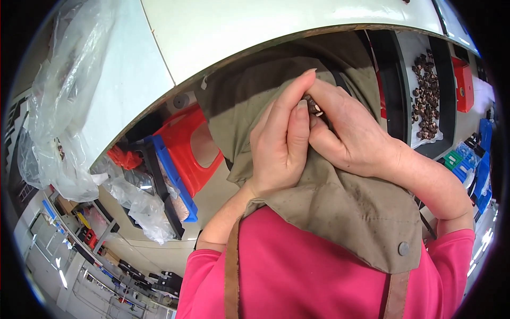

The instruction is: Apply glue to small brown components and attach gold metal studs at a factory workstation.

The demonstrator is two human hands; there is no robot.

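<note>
Holding a dark bit (313, 105) with pale spots, tucked in the small gap between left hand (279, 138) and right hand (353, 130). Curled round it and pressed close at the top. Cannot tell which hand pinches the bit, or how tight. Up in front of the brown apron (361, 212), just below the edge of the white table (239, 24). Off to the right, in a black tray (448, 95): lots more bits (426, 93). Off to the left: a red stool (183, 151) and a big clear bag (66, 106).
</note>
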